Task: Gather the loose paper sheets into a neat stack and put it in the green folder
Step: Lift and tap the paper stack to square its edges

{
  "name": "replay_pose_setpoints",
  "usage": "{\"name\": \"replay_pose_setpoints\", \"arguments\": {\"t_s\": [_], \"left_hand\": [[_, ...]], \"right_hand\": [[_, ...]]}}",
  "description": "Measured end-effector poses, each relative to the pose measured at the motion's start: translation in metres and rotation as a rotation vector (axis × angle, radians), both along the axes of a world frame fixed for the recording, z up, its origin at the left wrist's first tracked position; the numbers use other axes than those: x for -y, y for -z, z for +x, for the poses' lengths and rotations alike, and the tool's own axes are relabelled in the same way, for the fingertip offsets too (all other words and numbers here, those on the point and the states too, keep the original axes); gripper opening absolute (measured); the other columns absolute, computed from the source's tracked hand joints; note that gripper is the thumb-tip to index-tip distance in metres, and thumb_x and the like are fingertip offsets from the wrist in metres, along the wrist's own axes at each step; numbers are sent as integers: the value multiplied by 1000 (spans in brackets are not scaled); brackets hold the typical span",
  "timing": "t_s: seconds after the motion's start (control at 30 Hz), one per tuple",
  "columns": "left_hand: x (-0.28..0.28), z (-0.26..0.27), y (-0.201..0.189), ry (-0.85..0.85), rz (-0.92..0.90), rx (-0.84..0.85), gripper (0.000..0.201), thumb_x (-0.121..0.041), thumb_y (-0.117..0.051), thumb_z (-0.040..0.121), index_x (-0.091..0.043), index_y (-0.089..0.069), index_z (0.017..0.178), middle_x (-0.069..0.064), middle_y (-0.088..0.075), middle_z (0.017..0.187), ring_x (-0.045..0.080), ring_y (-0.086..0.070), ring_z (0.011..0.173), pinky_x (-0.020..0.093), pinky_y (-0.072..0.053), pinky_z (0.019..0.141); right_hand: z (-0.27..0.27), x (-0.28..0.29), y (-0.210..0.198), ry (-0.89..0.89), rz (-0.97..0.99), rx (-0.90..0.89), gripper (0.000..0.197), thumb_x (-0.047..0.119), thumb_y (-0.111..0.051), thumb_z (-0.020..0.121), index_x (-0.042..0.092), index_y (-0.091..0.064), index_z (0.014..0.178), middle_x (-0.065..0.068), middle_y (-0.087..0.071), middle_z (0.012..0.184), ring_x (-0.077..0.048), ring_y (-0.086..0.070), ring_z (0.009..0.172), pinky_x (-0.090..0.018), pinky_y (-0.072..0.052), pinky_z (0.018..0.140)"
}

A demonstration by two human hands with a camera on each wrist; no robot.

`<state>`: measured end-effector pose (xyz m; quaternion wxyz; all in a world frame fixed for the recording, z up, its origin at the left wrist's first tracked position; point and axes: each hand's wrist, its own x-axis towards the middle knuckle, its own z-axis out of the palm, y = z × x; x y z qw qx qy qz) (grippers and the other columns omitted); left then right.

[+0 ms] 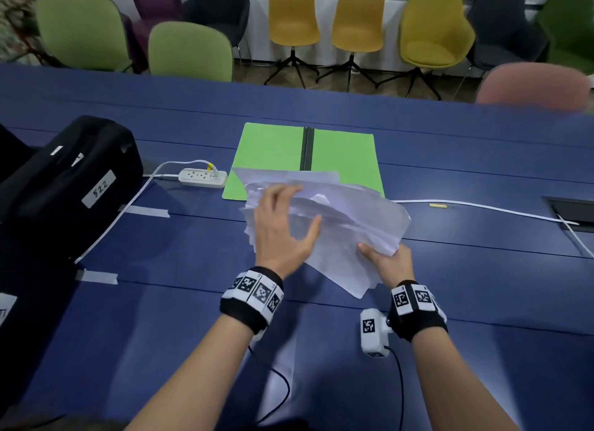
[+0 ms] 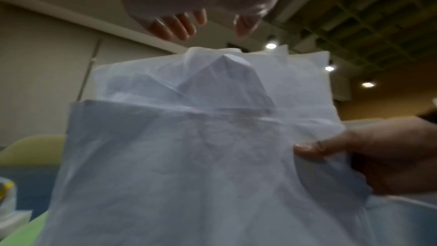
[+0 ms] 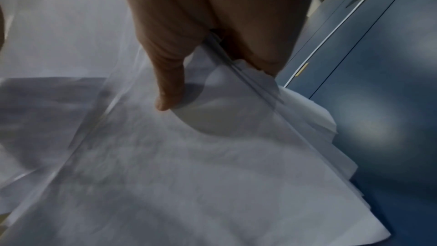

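The green folder (image 1: 273,150) lies open and flat on the blue table (image 1: 466,286), just beyond my hands. A loose, uneven bundle of white paper sheets (image 1: 350,212) is lifted at a slant over the folder's near edge. My right hand (image 1: 379,255) pinches the bundle's near right corner, thumb (image 3: 167,89) on top and the other fingers hidden under the sheets (image 3: 189,166). My left hand (image 1: 305,207) is open, fingers spread over the bundle's left side. In the left wrist view its straight fingertips (image 2: 179,25) show above the sheets (image 2: 189,156).
A black bag (image 1: 64,179) fills the table's left side. A white power strip (image 1: 202,177) sits left of the folder, and a white cable (image 1: 482,207) runs right to a recessed socket box (image 1: 572,208). Chairs (image 1: 189,51) line the far edge.
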<state>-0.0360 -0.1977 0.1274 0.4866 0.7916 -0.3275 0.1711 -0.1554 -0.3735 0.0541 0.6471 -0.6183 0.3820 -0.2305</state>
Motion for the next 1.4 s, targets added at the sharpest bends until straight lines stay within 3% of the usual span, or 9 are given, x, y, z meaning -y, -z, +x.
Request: {"name": "replay_pose_setpoints", "arguments": {"t_s": [0.27, 0.5, 0.6, 0.67, 0.73, 0.93, 1.07, 1.17, 1.4], "left_hand": [[4, 31, 10, 93, 114, -73, 3, -16, -66, 82, -14, -69, 82, -3, -68, 84, 21, -62, 77, 36, -47, 77], [-41, 79, 51, -242, -106, -675, 39, -27, -58, 89, -17, -39, 56, -3, -32, 56, 15, -27, 56, 28, -27, 58], [-49, 81, 56, -55, -175, -817, 36, -47, -60, 81, -14, -50, 71, -1, -39, 68, 11, -33, 62, 23, -29, 58], [-56, 85, 57, 24, -156, -899, 52, -54, -65, 68, -20, -58, 106, -3, -57, 99, 8, -54, 88, 19, -42, 80], [-65, 93, 64, 120, -41, -922, 96, -54, -69, 59, -20, -35, 141, 3, -47, 137, 13, -45, 126, 29, -35, 108], [-84, 99, 68, 135, 282, -881, 140, -38, -94, 44, -27, -4, 151, -2, -29, 152, 13, -31, 140, 29, -28, 112], [-86, 94, 55, 282, 36, -994, 105, -42, -94, 31, -27, -49, 124, -7, -64, 120, 5, -62, 109, 21, -53, 89], [-80, 80, 43, 285, -24, -1045, 53, -16, -86, 63, -13, -63, 111, -8, -73, 93, 15, -68, 91, 14, -54, 67], [-67, 62, 45, 200, -103, -872, 18, -3, -67, 84, -19, -68, 91, -23, -72, 72, -9, -66, 72, 12, -53, 70]], "right_hand": [[-9, -1, 0, -56, 4, -4, 28, -1, -78, 71, 13, -68, 93, 18, -73, 69, 4, -68, 65, -12, -53, 58], [-7, 3, 0, -68, -33, -44, 20, 8, -77, 75, 12, -68, 92, 5, -69, 83, 3, -67, 63, -19, -52, 63], [-5, 2, -2, -72, -53, -52, 12, 7, -71, 81, 6, -68, 93, 7, -68, 77, 8, -64, 57, -13, -51, 59], [-5, 2, -5, -51, -94, -32, 12, 2, -67, 83, 4, -68, 96, 14, -68, 68, 12, -61, 54, -6, -49, 55], [-7, 5, -11, -35, -129, -29, 11, 1, -66, 84, 6, -69, 94, 20, -66, 56, 13, -59, 52, -5, -48, 56], [-19, 20, -49, -131, -161, 38, 28, -7, -61, 85, 18, -63, 71, 23, -63, 50, 13, -55, 50, -6, -46, 56], [-25, 28, -58, -180, -177, 73, 29, -8, -59, 86, 17, -65, 74, 22, -66, 55, 11, -58, 53, -7, -47, 57], [-25, 26, -55, -128, -158, 86, 29, -5, -60, 86, 20, -68, 73, 20, -67, 56, 8, -59, 54, -10, -49, 56], [-18, 4, -44, 7, -36, 196, 9, 9, -69, 75, 18, -69, 77, 19, -70, 61, 6, -66, 59, -13, -52, 59]]}}
